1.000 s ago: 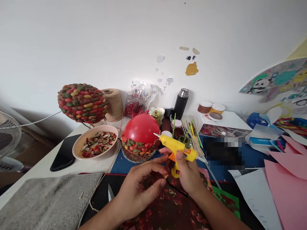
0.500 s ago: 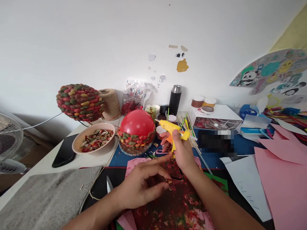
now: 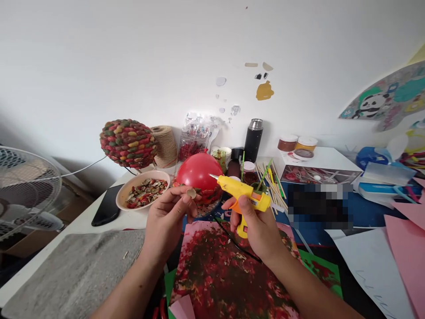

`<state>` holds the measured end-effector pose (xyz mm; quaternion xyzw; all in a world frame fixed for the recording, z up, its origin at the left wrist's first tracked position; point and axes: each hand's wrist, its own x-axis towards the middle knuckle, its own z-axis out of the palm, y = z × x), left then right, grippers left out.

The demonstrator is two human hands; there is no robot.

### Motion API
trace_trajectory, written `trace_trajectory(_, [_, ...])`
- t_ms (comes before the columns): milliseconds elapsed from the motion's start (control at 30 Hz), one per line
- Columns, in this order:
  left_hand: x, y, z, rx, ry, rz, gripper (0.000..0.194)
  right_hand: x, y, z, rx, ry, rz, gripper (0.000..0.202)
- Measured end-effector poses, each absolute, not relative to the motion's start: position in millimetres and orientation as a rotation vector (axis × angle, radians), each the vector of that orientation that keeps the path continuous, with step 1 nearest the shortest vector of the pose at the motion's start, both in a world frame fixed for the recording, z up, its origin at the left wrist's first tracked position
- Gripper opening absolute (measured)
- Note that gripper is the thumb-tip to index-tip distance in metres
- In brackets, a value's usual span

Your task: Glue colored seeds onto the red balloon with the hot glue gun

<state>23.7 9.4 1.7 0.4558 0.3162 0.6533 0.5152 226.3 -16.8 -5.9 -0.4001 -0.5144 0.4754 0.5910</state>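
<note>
One small shell [image 3: 191,193] pinched in left hand [image 3: 169,212] | right hand [image 3: 257,221] wraps yellow glue gun [image 3: 244,191] | best: small dot, fingers away from hot tip

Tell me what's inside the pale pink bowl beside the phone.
The bowl holds many small shell-like pieces, some red, some pale. They cover its bottom, so whatever lies beneath them can't be seen.
</note>
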Motion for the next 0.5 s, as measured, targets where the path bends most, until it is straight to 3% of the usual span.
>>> trace_trajectory(500, [20.7,9.8,-4.1,1.225,0.897,1.571,0.03,222.7,-26.2,-14.5,-0.991,-1.392,0.996,0.073])
